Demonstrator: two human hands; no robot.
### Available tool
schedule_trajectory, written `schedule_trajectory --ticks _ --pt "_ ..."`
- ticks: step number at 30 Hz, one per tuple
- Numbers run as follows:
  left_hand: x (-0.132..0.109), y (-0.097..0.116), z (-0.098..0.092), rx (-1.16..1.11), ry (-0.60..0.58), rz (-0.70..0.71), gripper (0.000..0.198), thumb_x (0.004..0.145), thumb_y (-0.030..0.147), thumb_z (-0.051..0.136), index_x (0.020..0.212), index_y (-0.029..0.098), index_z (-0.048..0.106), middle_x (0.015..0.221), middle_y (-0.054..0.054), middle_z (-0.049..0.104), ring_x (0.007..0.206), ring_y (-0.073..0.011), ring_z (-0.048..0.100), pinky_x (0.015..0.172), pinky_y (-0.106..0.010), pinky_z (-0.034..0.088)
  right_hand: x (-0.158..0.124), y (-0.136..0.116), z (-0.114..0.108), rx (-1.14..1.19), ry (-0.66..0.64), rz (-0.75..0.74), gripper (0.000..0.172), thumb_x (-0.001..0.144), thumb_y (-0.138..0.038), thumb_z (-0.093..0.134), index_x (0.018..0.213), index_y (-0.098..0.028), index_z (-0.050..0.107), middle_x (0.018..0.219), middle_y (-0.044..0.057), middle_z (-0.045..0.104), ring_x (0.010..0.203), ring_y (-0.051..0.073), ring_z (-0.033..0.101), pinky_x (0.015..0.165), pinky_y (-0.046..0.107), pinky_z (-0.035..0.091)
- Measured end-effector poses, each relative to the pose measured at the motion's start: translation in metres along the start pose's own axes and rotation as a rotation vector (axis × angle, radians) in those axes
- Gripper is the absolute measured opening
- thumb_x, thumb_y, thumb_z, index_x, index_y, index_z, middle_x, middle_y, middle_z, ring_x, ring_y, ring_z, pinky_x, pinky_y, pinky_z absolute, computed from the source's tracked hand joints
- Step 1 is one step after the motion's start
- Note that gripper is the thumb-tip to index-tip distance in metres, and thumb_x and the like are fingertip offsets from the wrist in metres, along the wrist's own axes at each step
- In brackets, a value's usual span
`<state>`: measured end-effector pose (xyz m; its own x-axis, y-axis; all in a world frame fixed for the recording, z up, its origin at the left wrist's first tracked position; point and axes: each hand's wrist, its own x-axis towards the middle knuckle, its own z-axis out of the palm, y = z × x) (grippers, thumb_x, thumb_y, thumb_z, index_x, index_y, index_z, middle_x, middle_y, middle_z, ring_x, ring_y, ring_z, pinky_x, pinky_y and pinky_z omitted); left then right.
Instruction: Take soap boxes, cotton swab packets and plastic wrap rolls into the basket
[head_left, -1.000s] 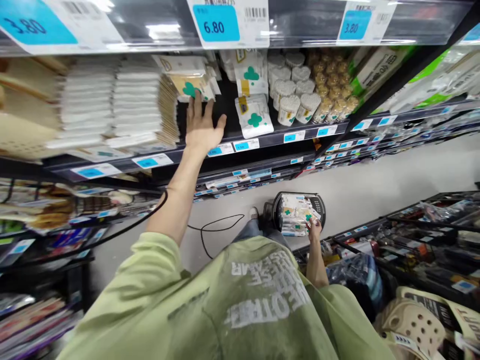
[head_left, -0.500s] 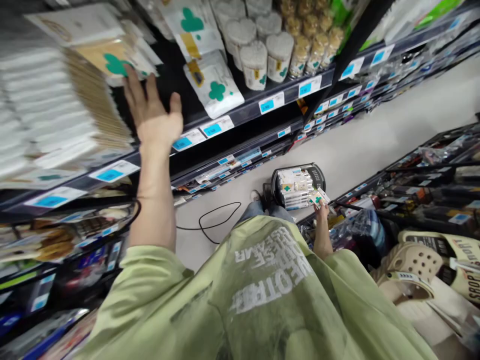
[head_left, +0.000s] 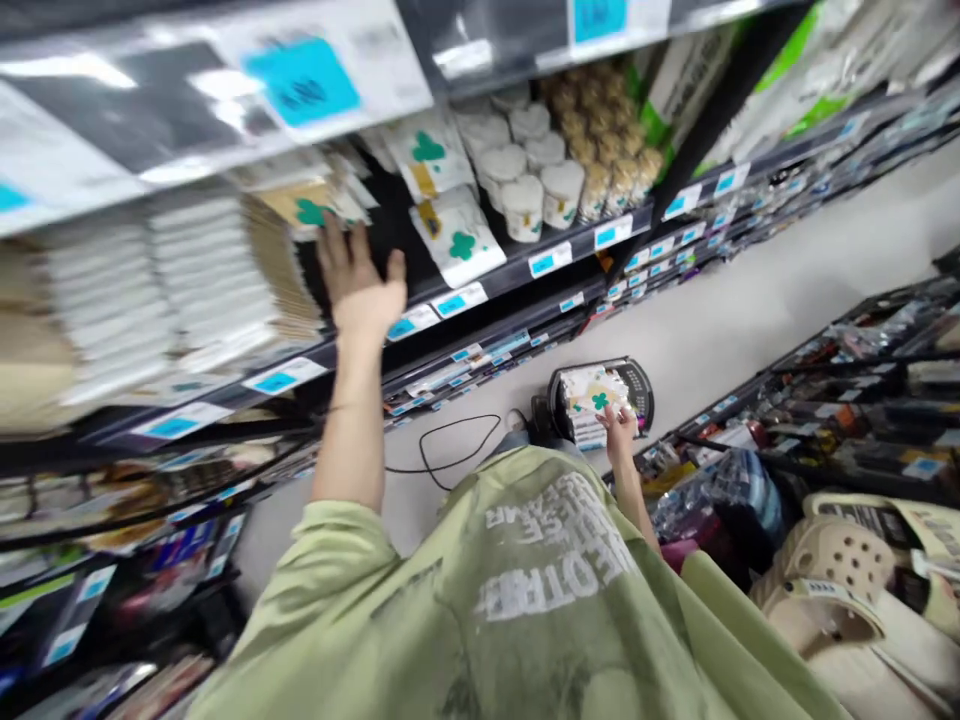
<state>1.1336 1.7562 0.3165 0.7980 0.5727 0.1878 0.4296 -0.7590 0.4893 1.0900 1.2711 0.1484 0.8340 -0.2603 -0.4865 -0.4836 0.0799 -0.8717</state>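
Note:
My left hand [head_left: 361, 290] is raised to the shelf with its fingers stretched out and apart, the fingertips against a tan packet with a green clover mark [head_left: 309, 208]. It grips nothing. Down by the floor, my right hand [head_left: 621, 432] is closed on a white packet with a green clover [head_left: 597, 393]. That packet sits just above a black basket [head_left: 642, 392], which is filled with several similar packets.
White stacked packs [head_left: 202, 270] fill the shelf left of my hand; more clover packets [head_left: 457, 235] and round tubs of cotton swabs [head_left: 540, 185] stand to the right. A black cable [head_left: 450, 455] lies on the floor. Beige clogs [head_left: 840, 560] sit at lower right.
My right hand has taken a clover packet from the basket and raised it slightly. My left hand stays at the same shelf packet. The view has swung and blurred.

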Motion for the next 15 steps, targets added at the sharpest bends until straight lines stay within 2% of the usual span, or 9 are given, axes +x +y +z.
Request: schedule_trajectory --ticks 1,3,5,7,9,11,15 --pt "0.001 0.003 0.001 -0.014 0.012 -0.016 0.117 0.083 0.094 0.015 0.152 0.005 0.048 0.174 -0.011 0.032 0.165 -0.0353 0.001 0.135 -0.052 0.006 -0.004 -0.016 0.022 0.006 -0.09 -0.027 0.058 0.065 -0.062 0.085 0.092 -0.017 0.063 0.079 0.001 0.068 0.073 0.016 0.065 0.068 0.033 0.064" --pt "0.004 0.006 0.003 -0.005 0.033 -0.046 0.105 0.091 0.084 0.026 0.159 0.005 0.039 0.178 -0.008 0.02 0.165 -0.0345 0.008 0.137 -0.051 0.008 -0.017 -0.053 0.068 0.007 -0.276 -0.092 0.056 0.075 -0.064 0.08 0.097 -0.015 0.067 0.08 0.002 0.07 0.066 0.014 0.063 0.059 0.029 0.061" --pt "0.006 0.007 0.004 0.017 0.03 -0.07 0.093 0.096 0.074 0.038 0.161 0.008 0.04 0.178 -0.009 0.021 0.165 -0.0348 0.01 0.137 -0.053 0.012 -0.037 -0.093 0.113 0.029 -0.423 -0.162 0.051 0.083 -0.063 0.075 0.097 -0.015 0.069 0.076 0.0 0.069 0.057 0.011 0.058 0.051 0.025 0.058" --pt "0.007 0.007 0.005 0.022 0.039 -0.061 0.08 0.099 0.065 0.044 0.161 0.013 0.042 0.177 -0.009 0.025 0.165 -0.0335 0.011 0.136 -0.053 0.014 -0.061 -0.133 0.153 0.103 -0.548 -0.216 0.046 0.086 -0.061 0.076 0.097 -0.017 0.07 0.075 -0.001 0.069 0.054 0.011 0.058 0.049 0.024 0.059" --pt "0.006 0.007 0.005 0.033 0.053 -0.053 0.073 0.101 0.057 0.047 0.161 0.016 0.042 0.177 -0.01 0.025 0.165 -0.0339 0.011 0.136 -0.053 0.015 -0.086 -0.168 0.186 0.174 -0.67 -0.259 0.043 0.087 -0.057 0.078 0.104 -0.019 0.07 0.082 0.0 0.074 0.062 0.013 0.066 0.055 0.027 0.064" --pt "0.005 0.007 0.005 0.04 0.053 -0.042 0.07 0.102 0.051 0.048 0.162 0.016 0.041 0.177 -0.011 0.023 0.165 -0.0358 0.011 0.135 -0.055 0.016 -0.109 -0.196 0.212 0.22 -0.788 -0.307 0.045 0.087 -0.052 0.08 0.117 -0.021 0.068 0.095 0.002 0.078 0.079 0.018 0.074 0.067 0.033 0.07" --pt "0.002 0.003 0.003 0.035 0.022 0.003 0.072 0.099 0.046 0.054 0.165 0.021 0.038 0.177 -0.007 0.023 0.166 -0.036 0.009 0.136 -0.054 0.016 -0.141 -0.228 0.251 0.273 -0.941 -0.38 0.059 0.084 -0.046 0.085 0.133 -0.025 0.061 0.113 0.006 0.079 0.108 0.026 0.076 0.089 0.047 0.071"
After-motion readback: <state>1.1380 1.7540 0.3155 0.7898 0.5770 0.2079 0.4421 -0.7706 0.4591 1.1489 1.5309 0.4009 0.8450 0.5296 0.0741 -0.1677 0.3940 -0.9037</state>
